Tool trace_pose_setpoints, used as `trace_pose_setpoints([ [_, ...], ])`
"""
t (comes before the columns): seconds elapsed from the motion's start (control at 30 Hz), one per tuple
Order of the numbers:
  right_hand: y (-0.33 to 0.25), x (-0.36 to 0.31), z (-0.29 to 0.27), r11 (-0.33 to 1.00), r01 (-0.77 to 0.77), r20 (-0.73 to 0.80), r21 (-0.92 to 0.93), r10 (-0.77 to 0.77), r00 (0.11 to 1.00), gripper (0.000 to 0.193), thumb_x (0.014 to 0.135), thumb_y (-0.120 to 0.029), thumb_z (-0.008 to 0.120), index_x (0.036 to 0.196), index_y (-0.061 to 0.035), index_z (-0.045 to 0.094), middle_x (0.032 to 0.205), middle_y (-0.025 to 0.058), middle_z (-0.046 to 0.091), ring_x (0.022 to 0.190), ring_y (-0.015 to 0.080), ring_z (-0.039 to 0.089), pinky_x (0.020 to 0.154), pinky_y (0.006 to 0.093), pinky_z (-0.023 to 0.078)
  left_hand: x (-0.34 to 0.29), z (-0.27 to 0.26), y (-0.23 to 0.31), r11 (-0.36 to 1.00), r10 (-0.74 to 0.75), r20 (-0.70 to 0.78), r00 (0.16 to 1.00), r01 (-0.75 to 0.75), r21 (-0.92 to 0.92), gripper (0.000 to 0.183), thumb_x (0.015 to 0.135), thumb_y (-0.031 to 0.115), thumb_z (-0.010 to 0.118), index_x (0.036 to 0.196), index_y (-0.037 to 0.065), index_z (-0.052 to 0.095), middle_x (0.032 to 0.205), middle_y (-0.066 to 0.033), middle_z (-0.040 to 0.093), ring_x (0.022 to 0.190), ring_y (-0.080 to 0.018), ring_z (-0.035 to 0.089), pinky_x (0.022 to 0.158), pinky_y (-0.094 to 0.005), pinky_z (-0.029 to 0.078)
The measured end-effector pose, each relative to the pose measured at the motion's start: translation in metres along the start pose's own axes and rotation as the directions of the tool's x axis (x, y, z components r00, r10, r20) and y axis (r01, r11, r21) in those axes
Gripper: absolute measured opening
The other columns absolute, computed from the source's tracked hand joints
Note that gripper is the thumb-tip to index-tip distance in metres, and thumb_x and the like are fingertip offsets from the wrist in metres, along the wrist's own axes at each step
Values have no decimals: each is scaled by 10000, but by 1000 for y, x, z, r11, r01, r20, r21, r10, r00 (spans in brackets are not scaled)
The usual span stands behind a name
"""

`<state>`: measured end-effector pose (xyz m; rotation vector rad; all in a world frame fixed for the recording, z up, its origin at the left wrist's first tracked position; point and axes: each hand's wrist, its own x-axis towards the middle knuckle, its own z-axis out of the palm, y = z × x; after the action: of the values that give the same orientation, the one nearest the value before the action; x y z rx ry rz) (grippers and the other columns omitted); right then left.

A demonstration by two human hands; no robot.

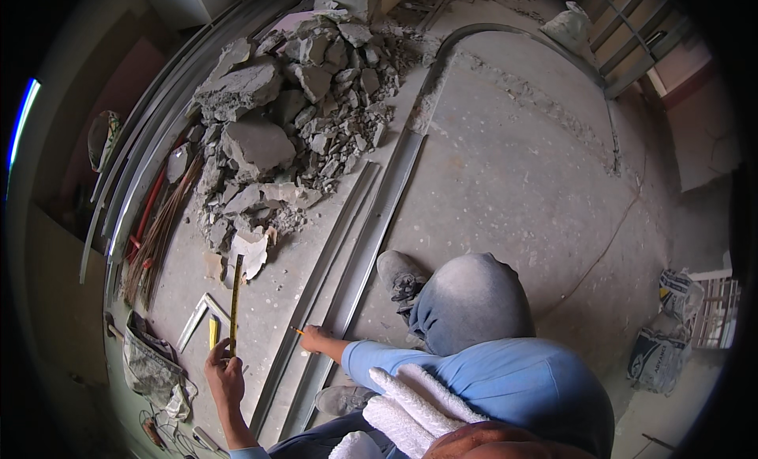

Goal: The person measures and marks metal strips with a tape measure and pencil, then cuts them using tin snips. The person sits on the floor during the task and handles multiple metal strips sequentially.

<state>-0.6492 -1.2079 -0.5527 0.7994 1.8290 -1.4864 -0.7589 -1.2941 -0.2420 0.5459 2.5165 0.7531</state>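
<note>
Head | L hand (224,374) clamped on tape meas. (235,307), juts past it | R hand (314,339) gripping pencil (297,330), pokes L

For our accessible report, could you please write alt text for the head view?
A person's left hand holds an extended yellow tape measure while the right hand, holding a pencil, is at long metal channels on a floor near heaped rubble.

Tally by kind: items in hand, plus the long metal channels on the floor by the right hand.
Measuring tape, left hand: 1
Pencil, right hand: 1
Metal channels: 2
Total: 4
</note>
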Motion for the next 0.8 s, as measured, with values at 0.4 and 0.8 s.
trace_pose_setpoints([
  [0.4,2,3,-3,1000,2,3,-10,-2,1000,366,912,-240,533,1172,-30,682,1102,231,681,1037,386,659,898,470,539,1,0,-1,1000,-8,8,1000,8,13,505,748,21,542,1233,-53,663,840,-121,651,707,-178,614,676,-313,508],
  [0.8,0,8,-7,1000,5,1,-25,-5,1000,389,921,-250,519,1214,-45,675,1166,238,670,1100,401,643,934,478,527,0,-1,0,999,-43,24,999,42,21,497,755,11,539,1232,-51,665,828,-124,645,692,-178,609,663,-316,509],
])
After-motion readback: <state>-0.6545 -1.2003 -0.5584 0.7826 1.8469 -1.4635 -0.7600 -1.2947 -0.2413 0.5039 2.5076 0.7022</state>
